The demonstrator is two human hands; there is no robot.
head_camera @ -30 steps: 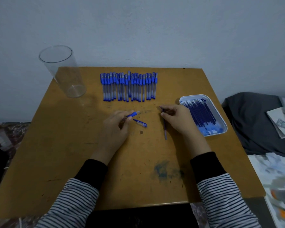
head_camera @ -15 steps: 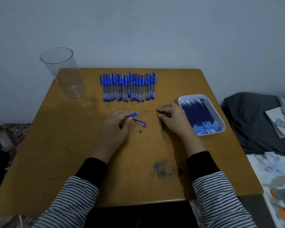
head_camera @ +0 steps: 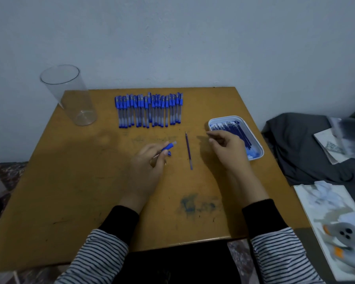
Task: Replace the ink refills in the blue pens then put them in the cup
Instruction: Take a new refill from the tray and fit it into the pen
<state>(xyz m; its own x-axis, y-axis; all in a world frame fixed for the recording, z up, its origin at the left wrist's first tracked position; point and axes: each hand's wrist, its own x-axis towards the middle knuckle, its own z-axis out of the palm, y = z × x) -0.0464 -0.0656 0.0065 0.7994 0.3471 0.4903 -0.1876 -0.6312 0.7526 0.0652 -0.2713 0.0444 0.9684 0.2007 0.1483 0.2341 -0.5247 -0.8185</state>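
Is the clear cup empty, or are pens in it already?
Empty: through the clear cup only the table and wall show.

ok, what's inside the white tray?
Dark blue ink refills lie packed side by side in the white tray. The right hand hangs over its near-left part, hiding whatever lies there.
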